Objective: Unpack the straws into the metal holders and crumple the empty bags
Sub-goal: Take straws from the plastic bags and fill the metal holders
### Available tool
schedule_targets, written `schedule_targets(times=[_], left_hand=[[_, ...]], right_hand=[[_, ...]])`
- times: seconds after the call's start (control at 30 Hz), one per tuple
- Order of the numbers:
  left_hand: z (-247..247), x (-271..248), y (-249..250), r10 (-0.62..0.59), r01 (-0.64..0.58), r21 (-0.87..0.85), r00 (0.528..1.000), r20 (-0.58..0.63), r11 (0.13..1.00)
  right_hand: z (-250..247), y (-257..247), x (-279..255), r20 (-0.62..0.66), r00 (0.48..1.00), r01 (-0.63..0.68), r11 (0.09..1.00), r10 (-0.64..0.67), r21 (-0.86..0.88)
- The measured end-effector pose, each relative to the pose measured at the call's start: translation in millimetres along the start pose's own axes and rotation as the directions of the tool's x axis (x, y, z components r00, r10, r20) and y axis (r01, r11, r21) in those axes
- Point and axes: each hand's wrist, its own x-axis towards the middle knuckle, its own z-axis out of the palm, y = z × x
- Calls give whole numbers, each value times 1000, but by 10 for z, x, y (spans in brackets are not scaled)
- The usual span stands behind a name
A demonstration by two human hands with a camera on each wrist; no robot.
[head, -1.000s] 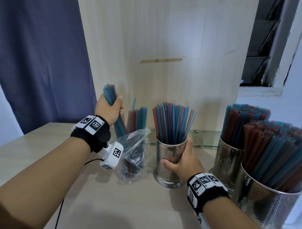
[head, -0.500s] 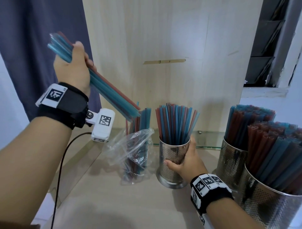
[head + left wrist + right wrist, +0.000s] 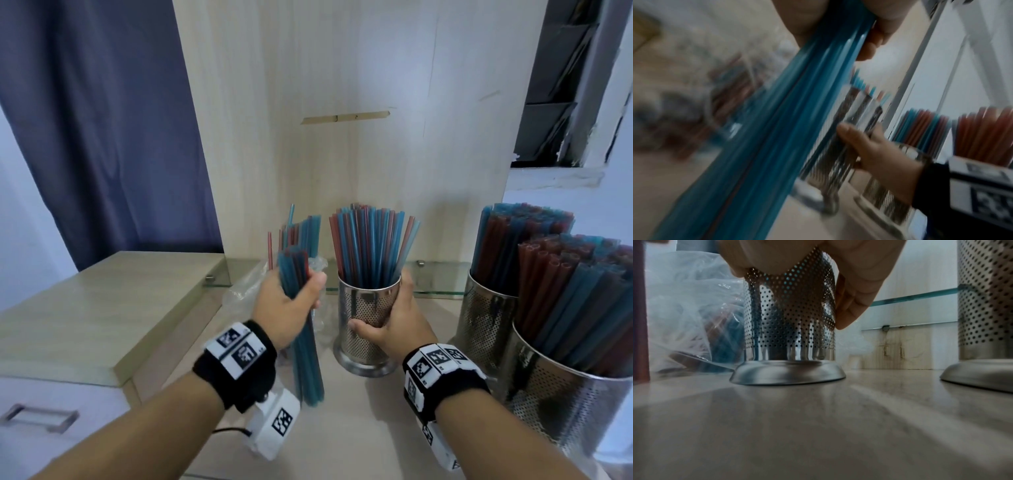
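**Plastic bag half emptied, one holder still filling**

Plastic, clear and crinkled, marks the left end of the scene: the bag (image 3: 250, 284) stands open on the pale worktop (image 3: 359, 428), partly hidden behind the left hand, with a remnant of red and blue straws (image 3: 298, 233) poking up out of it. It is neither empty nor crumpled, so that part of the job is still ahead.

Just in front of it, the left hand (image 3: 291, 305) has its fingers clenched round a bundle of mostly blue straws (image 3: 305, 342), held nearly upright with the lower ends hanging close over the worktop. The bundle sits just beside the middle holder, not yet in it. The left wrist view is too blurred to add much beyond that grasp.

Next along, the right hand (image 3: 397, 322) wraps thumb and fingers round the perforated wall of the middle holder (image 3: 366, 308), which stands flat on its base and is partly filled with thin straws that splay loosely, so there looks to be room for more.

Farthest right, two larger metal holders (image 3: 561, 404) look packed tight with thicker straws and seem finished. By my reading the work is well past halfway: this bundle, the bag's remainder, then the crumpling.
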Motion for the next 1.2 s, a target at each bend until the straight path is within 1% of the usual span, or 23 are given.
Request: schedule_targets(times=[0.1,0.2,0.23,0.3,0.33,0.4,0.47,0.53,0.6,0.7,0.77,0.8,0.87,0.93,1.0,1.07,1.13,1.2], left_hand=[[102,-94,-170,-65,63,-59,997,-47,996],[121,-49,-211,-66,52,-108,989,-131,993],[131,-43,-231,-85,70,-117,988,-126,991],[161,-65,-295,-113,108,-94,992,-58,990],[170,-82,-310,-108,107,-62,994,-27,992],[154,-61,-230,-72,71,-36,997,-19,997],[97,75,-7,-38,32,-82,996,-78,996],[6,289,255,-41,14,-174,987,-156,985],[-78,505,504,-20,-47,-304,977,-213,952],[-106,801,760,-5,-153,-474,949,-314,867],[-30,953,864,-31,-174,-537,936,-351,826],[31,1013,878,-44,-168,-546,934,-353,821],[170,1081,847,-83,-121,-529,935,-345,840],[314,1098,771,-107,-69,-462,933,-344,884],[441,1056,694,-80,-47,-331,930,-359,942],[528,1005,566,-47,-35,-213,929,-368,976],[584,949,445,-7,-24,-91,946,-325,996],[612,921,362,34,-11,83,960,-279,997]], right_hand=[[10,-11,-9,-3,1000,7,1000,-7,3],[2,-15,-4,2,1000,6,1000,-6,3],[-1,-15,-1,4,1000,3,1000,-3,1],[-6,-13,-7,5,1000,-1,1000,1,-2],[-5,-14,-14,7,1000,-6,1000,6,-6],[-9,-28,-25,12,1000,-13,1000,13,-24],[-26,-44,-22,17,1000,-14,999,15,-47],[-47,-66,-21,20,1000,-23,998,24,-57],[-66,-84,-30,17,999,-30,998,31,-62],[-76,-97,-47,21,999,-37,998,38,-49],[-70,-97,-50,20,999,-41,998,42,-45],[-68,-96,-50,18,999,-43,998,44,-45],[-64,-98,-50,23,999,-48,998,49,-48],[-65,-105,-54,33,998,-46,998,48,-49],[-72,-98,-56,35,998,-43,997,45,-57],[-73,-85,-63,40,998,-44,997,46,-58],[-68,-78,-65,44,998,-41,998,43,-54],[-64,-81,-58,36,999,-31,998,34,-61]])
